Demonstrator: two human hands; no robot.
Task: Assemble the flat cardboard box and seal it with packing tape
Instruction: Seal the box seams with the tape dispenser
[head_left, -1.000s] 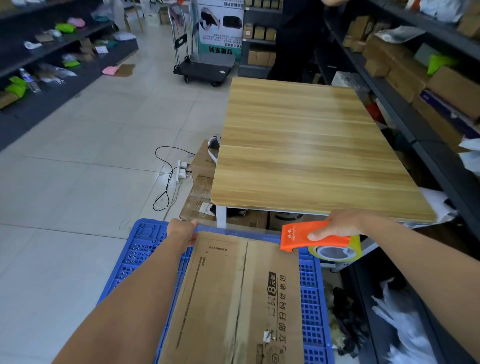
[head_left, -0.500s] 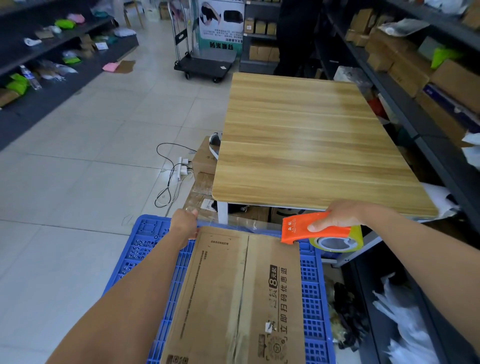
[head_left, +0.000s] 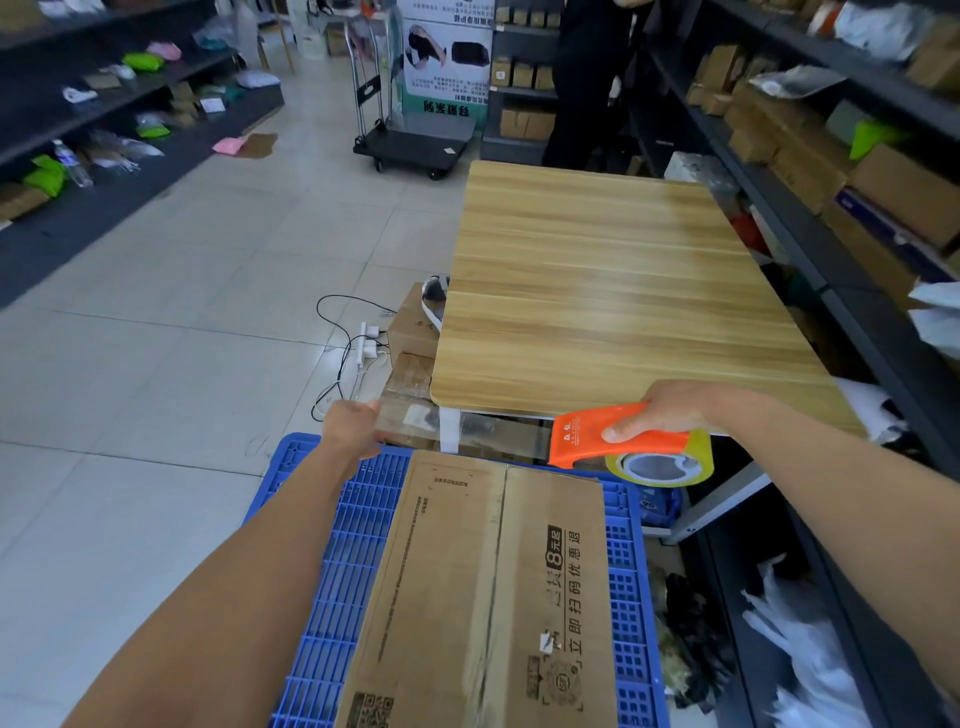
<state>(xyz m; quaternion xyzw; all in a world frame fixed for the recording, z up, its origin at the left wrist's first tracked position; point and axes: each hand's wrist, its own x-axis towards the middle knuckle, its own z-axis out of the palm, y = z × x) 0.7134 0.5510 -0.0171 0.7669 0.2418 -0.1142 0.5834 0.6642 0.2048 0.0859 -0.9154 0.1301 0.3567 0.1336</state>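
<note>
Both arms are reaching forward, the left hand (head_left: 349, 427) pinching closed, the right hand (head_left: 655, 410) wrapping in a closed grip, knuckles up.

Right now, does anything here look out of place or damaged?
Mostly the floor: a pink packet and a cardboard scrap lie loose by the left shelf, and a cable trails beside the table. The box has a worn seam.
</note>
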